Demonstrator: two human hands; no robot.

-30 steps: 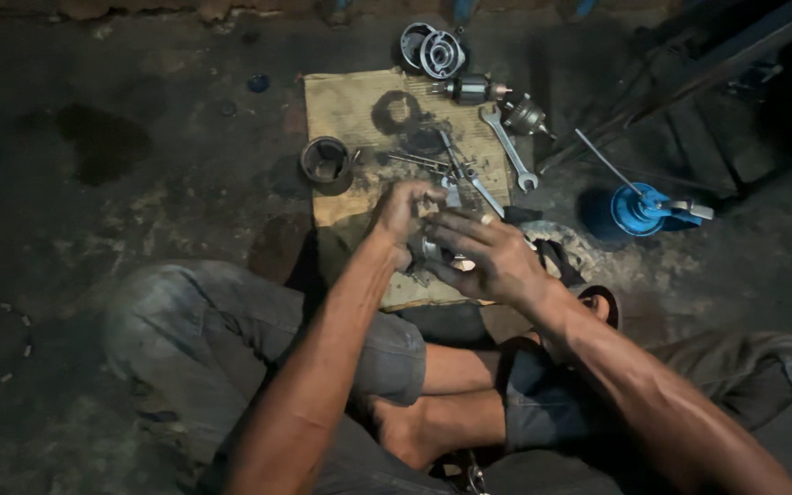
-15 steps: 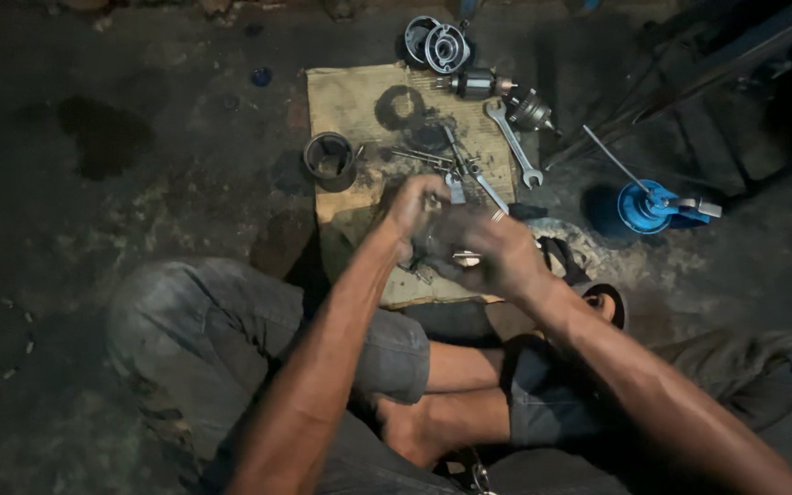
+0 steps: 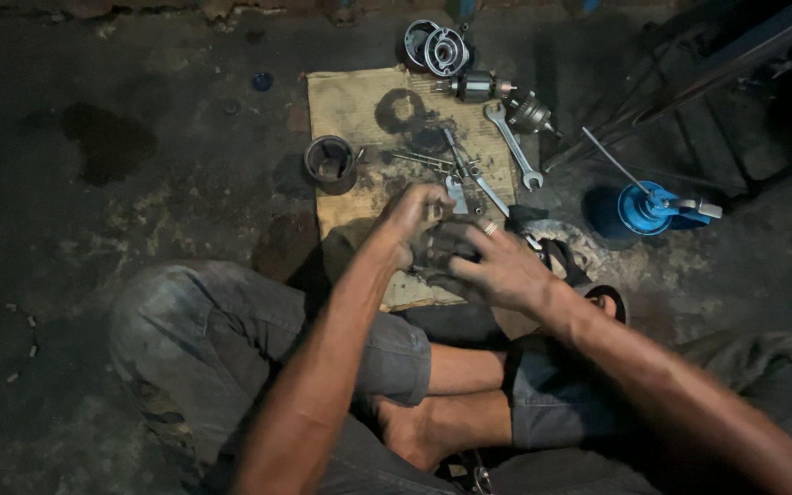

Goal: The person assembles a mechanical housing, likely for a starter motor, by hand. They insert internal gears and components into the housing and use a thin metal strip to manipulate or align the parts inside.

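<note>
Down on the floor, a flat piece of cardboard sheet [image 3: 359, 105] lies ahead of the person's crossed legs, and nearly everything sits on it. At its left edge stands a short metal cylinder sleeve [image 3: 330, 161]. At the far edge, two round metal housings [image 3: 435, 46] rest side by side, with a motor armature [image 3: 477, 87] just in front of them. A long open-ended spanner [image 3: 511, 142] lies along the sheet's right side, thin rods and screwdrivers [image 3: 451, 160] left of it. Well off to the right, on bare floor, stands a squat oil can with long spout [image 3: 650, 206]. Both hands meet over the sheet's near end: left hand [image 3: 414, 220] beside right hand [image 3: 499, 268], a dark metal part [image 3: 440, 252] between them.
</note>
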